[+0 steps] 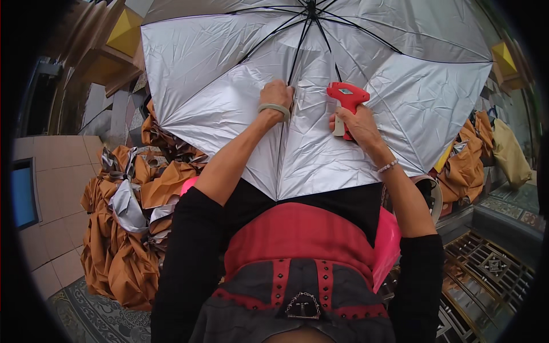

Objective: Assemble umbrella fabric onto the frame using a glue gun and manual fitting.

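And here's the silver canopy, thin coated cloth, smooth yet crinkled all over, throwing back a satiny, foil-like shine! Above it run slim black ribs, metal by the look of them. Now the red tool: hard, smooth plastic, with a pale lever, plastic too, beneath its head. Over to the brown heap, rumpled cloth with a soft sheen, and what a contrast with the black sleeves, matt knit-like fabric! There's the pink sheet, slick and plastic-looking. Down low, the grille gleams like polished metal, while the wall tiles look smooth and fairly dull.
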A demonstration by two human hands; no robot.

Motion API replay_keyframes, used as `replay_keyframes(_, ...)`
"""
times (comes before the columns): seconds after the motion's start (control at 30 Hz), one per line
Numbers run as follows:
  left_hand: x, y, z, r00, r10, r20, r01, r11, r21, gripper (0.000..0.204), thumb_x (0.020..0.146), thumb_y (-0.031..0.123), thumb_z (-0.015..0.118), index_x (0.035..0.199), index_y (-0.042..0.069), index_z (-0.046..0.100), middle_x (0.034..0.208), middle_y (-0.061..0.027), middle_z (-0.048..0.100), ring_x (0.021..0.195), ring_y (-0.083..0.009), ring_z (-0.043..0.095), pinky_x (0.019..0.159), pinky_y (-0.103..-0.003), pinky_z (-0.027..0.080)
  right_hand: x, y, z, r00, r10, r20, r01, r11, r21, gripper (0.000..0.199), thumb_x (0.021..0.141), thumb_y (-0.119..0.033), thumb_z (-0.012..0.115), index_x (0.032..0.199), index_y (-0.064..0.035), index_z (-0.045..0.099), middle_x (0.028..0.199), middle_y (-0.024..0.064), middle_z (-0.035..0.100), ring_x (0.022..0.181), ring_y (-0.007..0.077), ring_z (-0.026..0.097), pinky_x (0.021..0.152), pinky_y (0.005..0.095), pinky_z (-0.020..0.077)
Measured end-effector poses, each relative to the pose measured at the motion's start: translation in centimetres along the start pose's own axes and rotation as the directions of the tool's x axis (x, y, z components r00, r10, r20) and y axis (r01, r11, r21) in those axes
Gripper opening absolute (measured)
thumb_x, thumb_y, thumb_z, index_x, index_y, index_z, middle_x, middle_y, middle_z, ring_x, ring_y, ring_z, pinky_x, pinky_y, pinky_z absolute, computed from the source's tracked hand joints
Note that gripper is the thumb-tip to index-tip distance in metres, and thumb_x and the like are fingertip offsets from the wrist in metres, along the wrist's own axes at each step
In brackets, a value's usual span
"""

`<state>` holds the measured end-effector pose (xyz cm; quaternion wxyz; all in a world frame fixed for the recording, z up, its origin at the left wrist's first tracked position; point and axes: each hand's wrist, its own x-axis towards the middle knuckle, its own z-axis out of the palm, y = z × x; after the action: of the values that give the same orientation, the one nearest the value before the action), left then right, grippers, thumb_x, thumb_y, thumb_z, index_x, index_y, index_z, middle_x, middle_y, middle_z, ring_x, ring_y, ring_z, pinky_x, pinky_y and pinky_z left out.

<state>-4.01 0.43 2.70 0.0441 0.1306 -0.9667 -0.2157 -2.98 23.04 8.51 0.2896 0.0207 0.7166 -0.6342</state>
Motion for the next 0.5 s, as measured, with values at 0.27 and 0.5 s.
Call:
replay_keyframes(0.27,-2.1,0.6,3.1,0.992,-0.129,-0.003,0.112,0.869,-0.482,0.024,0.080,0.022,0.052,0.076,0.001,0.065,0.076,-0.0187,0.063,0.077,-0.0345,0.060,0.073,-0.041,0.046,0.8,0.6,2.5,1.000,0.006,0.021,-0.009,0.990,0.142,0.024,0.079,-0.013,0.059,0.093,0.0043,0.050,0.073,0.0095,0.060,0.059,0.0159,0.062,0.051,0.0277,0.0507)
replay_keyframes(0.5,-2.2,0.7,3.5,0.991,-0.136,-0.005,0.113,0.846,-0.521,0.021,0.080,0.020,0.052,0.076,0.003,0.065,0.074,-0.0171,0.063,0.074,-0.0340,0.060,0.070,-0.042,0.046,3.2,1.7,5.7,0.995,0.068,-0.073,-0.051,0.976,0.210,0.022,0.084,-0.015,0.056,0.095,0.0037,0.050,0.077,0.0120,0.061,0.063,0.0198,0.063,0.055,0.0301,0.0526)
